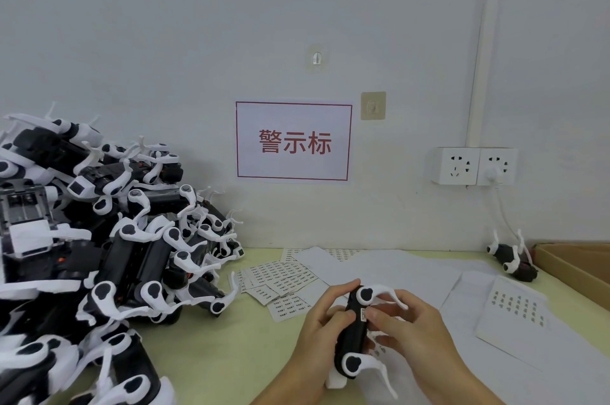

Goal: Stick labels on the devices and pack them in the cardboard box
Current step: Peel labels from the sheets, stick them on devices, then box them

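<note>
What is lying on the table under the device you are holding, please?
Under the held device, white backing paper covers the table. Loose label sheets lie to its left. Both hands, left hand and right hand, hide the spot directly beneath.

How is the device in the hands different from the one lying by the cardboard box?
The held device is gripped upright by both hands, left hand and right hand, with a small label on its side. The far device lies untouched on the table beside the cardboard box; no label shows. Both are black with white arms.
</note>
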`<state>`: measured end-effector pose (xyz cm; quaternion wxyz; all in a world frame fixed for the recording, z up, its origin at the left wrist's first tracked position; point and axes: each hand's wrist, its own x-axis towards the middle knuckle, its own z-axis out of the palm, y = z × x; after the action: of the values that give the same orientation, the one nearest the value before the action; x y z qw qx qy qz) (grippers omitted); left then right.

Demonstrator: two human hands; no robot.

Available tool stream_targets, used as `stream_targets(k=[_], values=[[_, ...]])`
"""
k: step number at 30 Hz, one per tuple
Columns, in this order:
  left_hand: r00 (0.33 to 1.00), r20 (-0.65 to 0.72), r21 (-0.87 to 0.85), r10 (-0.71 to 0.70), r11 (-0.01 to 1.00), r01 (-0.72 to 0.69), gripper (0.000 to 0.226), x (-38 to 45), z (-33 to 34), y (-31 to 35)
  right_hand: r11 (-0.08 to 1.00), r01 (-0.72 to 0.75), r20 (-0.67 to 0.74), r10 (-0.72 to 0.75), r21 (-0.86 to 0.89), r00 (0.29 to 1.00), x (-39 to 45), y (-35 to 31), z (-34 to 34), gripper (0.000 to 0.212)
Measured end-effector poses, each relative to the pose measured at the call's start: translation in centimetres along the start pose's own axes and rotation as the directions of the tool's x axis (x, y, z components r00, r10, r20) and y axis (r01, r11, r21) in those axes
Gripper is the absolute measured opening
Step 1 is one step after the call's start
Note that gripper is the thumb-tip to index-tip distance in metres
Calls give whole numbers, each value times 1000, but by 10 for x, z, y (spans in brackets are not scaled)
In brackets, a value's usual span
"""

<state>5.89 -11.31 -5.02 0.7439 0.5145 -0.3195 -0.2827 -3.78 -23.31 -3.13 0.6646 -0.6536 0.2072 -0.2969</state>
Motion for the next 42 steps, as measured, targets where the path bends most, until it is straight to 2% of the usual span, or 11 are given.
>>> stream_targets(k=[6, 9, 12, 14, 17, 20, 26, 32, 36, 39, 42], values=[[999, 19, -40, -40, 998, 41, 47, -1, -1, 2, 1000, 9, -3, -9, -9, 1000, 2, -3, -6, 18], [998, 18, -82, -65, 994, 66, 54, 0, -1, 3, 986, 100, -53, -107, -130, 993, 3, -5, -11, 23], [996, 22, -135, -85, 987, 87, 63, 3, -4, -1, 939, 171, -35, -190, -299, 981, 5, 0, -16, 23], [993, 23, -130, -118, 984, 120, 51, 3, -5, -1, 937, 141, 2, -148, -320, 989, 6, 2, -17, 24], [990, -16, -85, -143, 986, 141, 45, 3, -4, -2, 995, -76, 100, 83, -67, 992, 5, -2, -13, 23], [993, -38, -66, -108, 992, 106, 33, 4, -3, -2, 985, -168, 149, 161, 38, 976, 2, -8, -12, 24], [995, -17, 5, -96, 995, 96, 33, 5, -4, -4, 992, -115, 82, 110, 56, 991, 2, -9, -10, 29], [997, -58, 41, -49, 998, 51, 32, 8, -2, -6, 978, -82, -3, 84, 193, 996, 3, -10, -14, 25], [992, -116, 52, -43, 997, 50, 62, 8, -3, -8, 902, -76, -114, 137, 425, 984, 3, -6, -11, 25], [982, -161, -50, -96, 995, 89, 66, 12, -5, -10, 863, -86, -125, 169, 498, 978, 5, -3, -10, 29], [967, -223, -209, -120, 975, 73, 61, 16, -12, -5, 894, -132, -72, 180, 429, 981, 5, 1, -9, 31]])
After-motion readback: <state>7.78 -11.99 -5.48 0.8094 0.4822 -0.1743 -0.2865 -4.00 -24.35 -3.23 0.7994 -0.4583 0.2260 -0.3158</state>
